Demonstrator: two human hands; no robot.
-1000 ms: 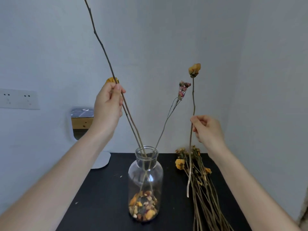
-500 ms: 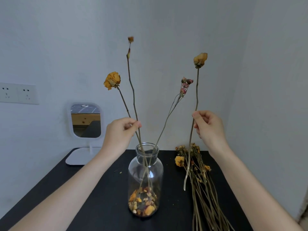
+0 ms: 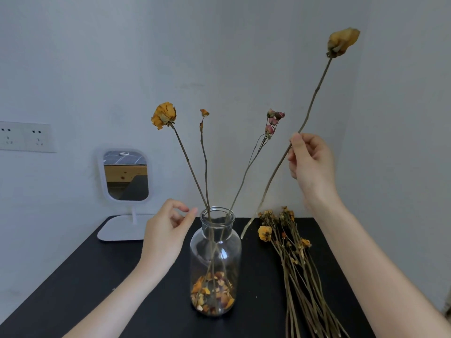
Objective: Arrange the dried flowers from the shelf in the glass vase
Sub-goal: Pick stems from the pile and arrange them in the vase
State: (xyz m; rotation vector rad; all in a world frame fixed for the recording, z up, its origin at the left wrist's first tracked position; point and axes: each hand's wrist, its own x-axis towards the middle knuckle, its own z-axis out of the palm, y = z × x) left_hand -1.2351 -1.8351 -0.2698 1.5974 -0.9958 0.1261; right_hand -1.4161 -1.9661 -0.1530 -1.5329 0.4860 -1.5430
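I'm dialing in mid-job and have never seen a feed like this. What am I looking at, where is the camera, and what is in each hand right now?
There is no machine here: a person works with two bare hands, and the single wide-angle camera sits on their head, looking forward and down. That is why both forearms reach in from the bottom of the picture.

On the black tabletop stands a glass vase with loose dried petals at its bottom and three dried stems already in it: a yellow rose, a thin stem with a small orange bud, and a pink bud sprig. To the vase's right lies a bundle of dried flowers waiting to go in. A small white mirror stands by the wall.

The right hand pinches a long-stemmed yellow rose, its lower end beside the vase, not yet inside. The left hand is open near the vase's neck, holding nothing.
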